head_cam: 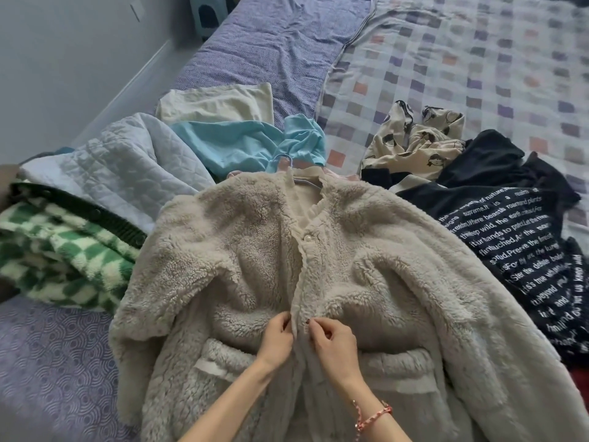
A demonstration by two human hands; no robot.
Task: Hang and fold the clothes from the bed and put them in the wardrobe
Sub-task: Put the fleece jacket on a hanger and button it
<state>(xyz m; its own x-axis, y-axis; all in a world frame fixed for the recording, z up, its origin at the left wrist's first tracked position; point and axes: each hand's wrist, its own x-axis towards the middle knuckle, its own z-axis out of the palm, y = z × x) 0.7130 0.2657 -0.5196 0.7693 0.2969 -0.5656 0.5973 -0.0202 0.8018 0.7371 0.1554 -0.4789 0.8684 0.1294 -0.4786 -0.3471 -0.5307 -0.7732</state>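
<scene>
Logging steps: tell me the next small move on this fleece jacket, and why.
Probably snap the front shut at mid-height: left hand and right hand pinch the front edges of the fleece jacket there, and only the top button looks fastened.

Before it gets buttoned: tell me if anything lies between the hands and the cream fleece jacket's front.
Nothing visible does. The left hand and right hand pinch the front edges of the cream fleece jacket.
</scene>
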